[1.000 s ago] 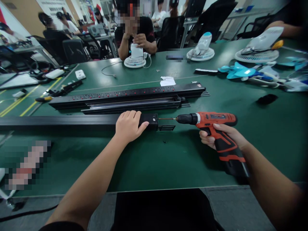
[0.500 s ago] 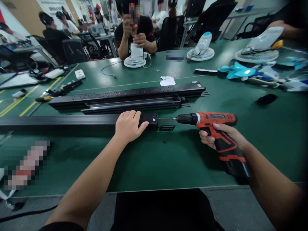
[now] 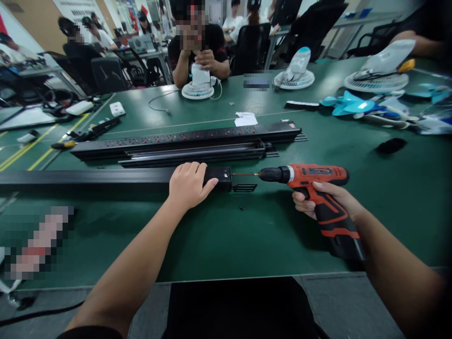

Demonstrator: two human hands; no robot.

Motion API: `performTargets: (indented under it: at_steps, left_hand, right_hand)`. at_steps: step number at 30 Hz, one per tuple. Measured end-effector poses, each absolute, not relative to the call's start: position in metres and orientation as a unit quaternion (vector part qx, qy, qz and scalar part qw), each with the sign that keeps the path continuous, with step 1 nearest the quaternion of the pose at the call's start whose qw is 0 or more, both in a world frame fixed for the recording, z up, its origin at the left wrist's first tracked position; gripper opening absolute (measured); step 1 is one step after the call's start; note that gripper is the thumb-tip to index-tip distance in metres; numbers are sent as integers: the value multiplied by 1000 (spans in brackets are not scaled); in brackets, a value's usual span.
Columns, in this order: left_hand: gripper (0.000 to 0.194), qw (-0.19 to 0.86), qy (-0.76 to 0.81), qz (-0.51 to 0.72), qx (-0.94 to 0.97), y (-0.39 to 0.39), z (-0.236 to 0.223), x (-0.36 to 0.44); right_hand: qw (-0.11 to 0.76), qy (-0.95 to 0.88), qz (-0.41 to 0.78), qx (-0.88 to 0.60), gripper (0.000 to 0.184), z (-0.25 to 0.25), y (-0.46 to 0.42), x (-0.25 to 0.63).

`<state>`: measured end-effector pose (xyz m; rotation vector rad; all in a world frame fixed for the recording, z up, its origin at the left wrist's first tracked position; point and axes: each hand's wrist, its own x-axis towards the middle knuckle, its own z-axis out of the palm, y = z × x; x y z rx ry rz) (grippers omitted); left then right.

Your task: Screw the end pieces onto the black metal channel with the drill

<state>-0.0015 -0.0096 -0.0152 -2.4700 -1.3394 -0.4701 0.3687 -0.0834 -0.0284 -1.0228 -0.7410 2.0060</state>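
Observation:
My left hand (image 3: 189,185) is closed over the right end of a long black bar (image 3: 88,176) that lies lengthwise on the table, its fingers over the far edge and the thumb on the near side. In my right hand (image 3: 332,195) is an orange and black cordless drill (image 3: 318,173), gripped by its handle. Its long thin bit (image 3: 245,174) points left and its tip meets the bar's end face; whether it sits in a screw cannot be seen. Below that end lies a tiny dark piece (image 3: 241,208), perhaps a screw.
Behind the bar lie a black power strip (image 3: 197,135) with red-dotted sockets and an open black channel (image 3: 197,154). A yellow-handled tool (image 3: 63,145) is at left. White fan parts (image 3: 294,79) and blue blades (image 3: 348,103) lie far right. A person (image 3: 197,52) sits opposite, handling another fan.
The drill handle has shifted very slightly; its bit stays at the bar's end. My left hand has not moved. The person opposite has moved the raised hand a little.

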Motion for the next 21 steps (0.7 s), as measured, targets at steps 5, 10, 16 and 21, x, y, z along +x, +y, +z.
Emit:
performTargets:
  at_steps: [5,10,16,21]
  left_hand:
    - [58,145,-468,-160,-857,-10,-15,-1]
    - [57,140,-467,-163,-858,-10,-15,-1]
    - [60,141,-468,-158,-858,-10,-14,-1]
    - [58,138,-470,-162,-857,-11,-14,0]
  right_hand:
    - [383,-298,774,-406,29,-28,-83,368]
    - [371,-309,775,-408,29,-28,-84,369]
    - [350,-321,786,-396,30,-31,-83,371]
    - [370,-315,776,-402,29,-32,-83,371]
